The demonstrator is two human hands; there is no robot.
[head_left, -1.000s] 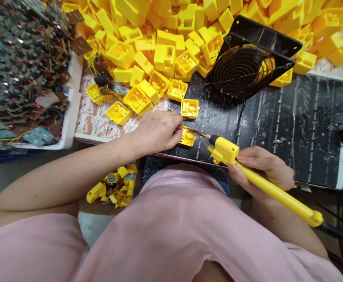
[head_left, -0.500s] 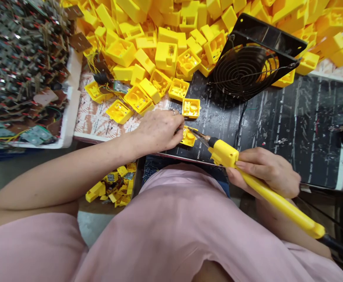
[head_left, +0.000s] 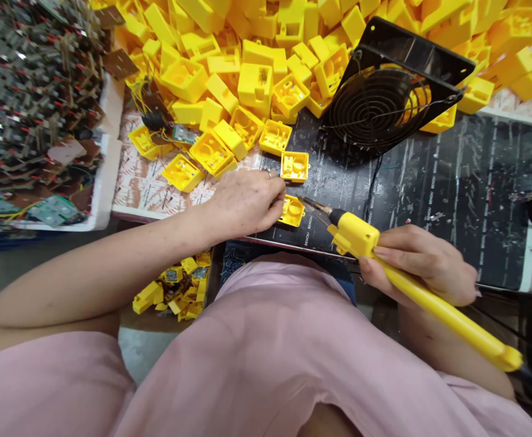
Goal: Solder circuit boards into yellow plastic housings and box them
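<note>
Left hand (head_left: 243, 203) pinches a small housing (head_left: 292, 210) at the mat's (head_left: 452, 182) near edge, fingers closed on its left side. Just right of it sits the tip of the iron (head_left: 412, 288), the shaft slanting near-right. Right hand (head_left: 423, 264) wraps the handle.

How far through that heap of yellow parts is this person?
Hard to count what is done: a few yellow pieces lie below the bench edge. In hand: the left hand pins one small yellow housing, and the right hand holds a soldering iron with its tip beside it. Remaining: a large pile of yellow housings behind, plus a tray of circuit boards.
</note>
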